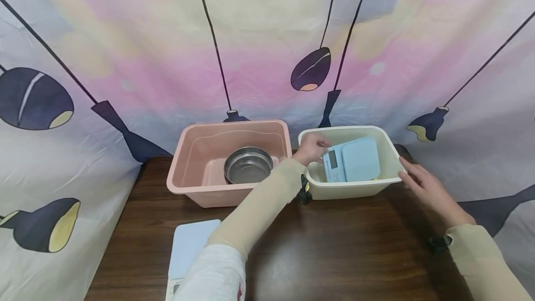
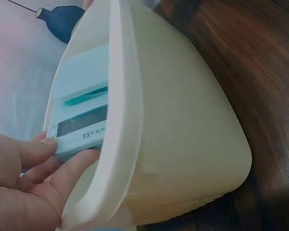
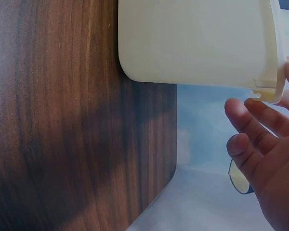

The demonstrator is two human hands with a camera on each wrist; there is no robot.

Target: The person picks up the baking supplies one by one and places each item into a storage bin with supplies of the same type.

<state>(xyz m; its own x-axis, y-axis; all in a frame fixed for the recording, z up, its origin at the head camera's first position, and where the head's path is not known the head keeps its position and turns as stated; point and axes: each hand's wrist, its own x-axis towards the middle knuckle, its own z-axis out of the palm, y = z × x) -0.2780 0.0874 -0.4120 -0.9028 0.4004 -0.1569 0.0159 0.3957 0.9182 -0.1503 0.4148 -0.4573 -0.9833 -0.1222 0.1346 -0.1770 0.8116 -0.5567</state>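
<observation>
A light blue kitchen scale (image 1: 360, 159) with a small dark display leans at a tilt inside a cream plastic bin (image 1: 342, 191). My left hand (image 1: 311, 148) reaches over the bin's left end and pinches the scale's display end; the left wrist view shows the thumb on top of the scale (image 2: 82, 137) and fingers beneath. At the opposite end, my right hand (image 1: 426, 187) holds the bin's right rim, thumb at the lip. In the right wrist view, the other fingers (image 3: 265, 120) curve loosely below that rim.
Left of the cream bin stands a pink plastic bin (image 1: 221, 189) holding round metal sieves or pans (image 1: 248, 165). Another pale blue-topped scale (image 1: 190, 245) lies on the brown wooden table (image 1: 334, 250) at the front left, partly behind my left sleeve. A patterned curtain (image 1: 259, 59) hangs behind.
</observation>
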